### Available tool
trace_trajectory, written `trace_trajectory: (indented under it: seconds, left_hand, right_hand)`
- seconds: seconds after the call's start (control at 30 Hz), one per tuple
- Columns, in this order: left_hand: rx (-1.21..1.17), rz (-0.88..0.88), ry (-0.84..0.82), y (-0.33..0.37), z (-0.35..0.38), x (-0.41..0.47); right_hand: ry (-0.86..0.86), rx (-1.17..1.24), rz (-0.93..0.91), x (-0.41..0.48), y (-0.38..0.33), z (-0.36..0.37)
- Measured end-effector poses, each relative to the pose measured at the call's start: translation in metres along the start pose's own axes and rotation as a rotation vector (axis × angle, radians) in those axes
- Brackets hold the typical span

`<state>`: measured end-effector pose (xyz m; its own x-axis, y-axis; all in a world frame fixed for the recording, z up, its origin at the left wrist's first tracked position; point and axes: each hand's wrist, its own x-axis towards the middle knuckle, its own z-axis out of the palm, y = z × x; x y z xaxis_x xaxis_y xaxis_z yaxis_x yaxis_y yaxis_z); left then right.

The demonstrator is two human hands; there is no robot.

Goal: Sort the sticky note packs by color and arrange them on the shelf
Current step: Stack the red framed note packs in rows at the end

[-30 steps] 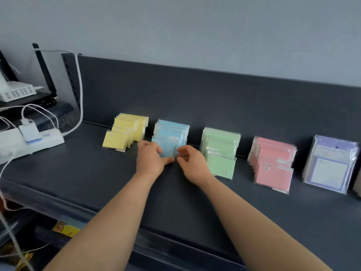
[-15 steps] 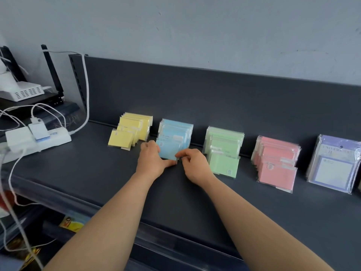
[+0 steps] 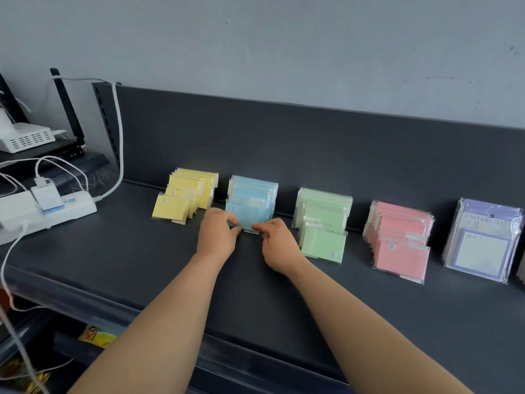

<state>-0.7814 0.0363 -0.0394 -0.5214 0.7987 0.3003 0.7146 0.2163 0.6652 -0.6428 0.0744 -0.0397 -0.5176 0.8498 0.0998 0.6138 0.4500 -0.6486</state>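
Note:
Five leaning rows of wrapped sticky note packs stand along the back of the dark shelf [image 3: 119,251]: yellow packs [image 3: 184,196], blue packs [image 3: 251,200], green packs [image 3: 324,223], pink packs [image 3: 400,240] and purple packs [image 3: 483,240]. My left hand [image 3: 217,237] pinches the lower left corner of the front blue pack. My right hand [image 3: 279,245] pinches its lower right corner. The pack's bottom edge shows between my fingers, close to the shelf.
A white power strip [image 3: 45,209] with plugged chargers and white cables [image 3: 119,137] lies at the shelf's left end. A white router [image 3: 25,137] sits behind it. Colourful items [image 3: 93,335] lie on a lower level beneath the shelf's front lip.
Both hands stay on the front blue pack, with only small finger shifts at its bottom corners. The camera has turned slightly to the left, so everything sits further right in view.

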Motion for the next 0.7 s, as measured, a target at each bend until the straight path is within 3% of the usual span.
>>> trace_trajectory:
  seconds: [0.7]
  left_hand:
    - [0.001,-0.084,-0.014,0.001,-0.012,-0.009]
  right_hand:
    - [0.074,0.016,-0.009,-0.016,-0.009,-0.008]
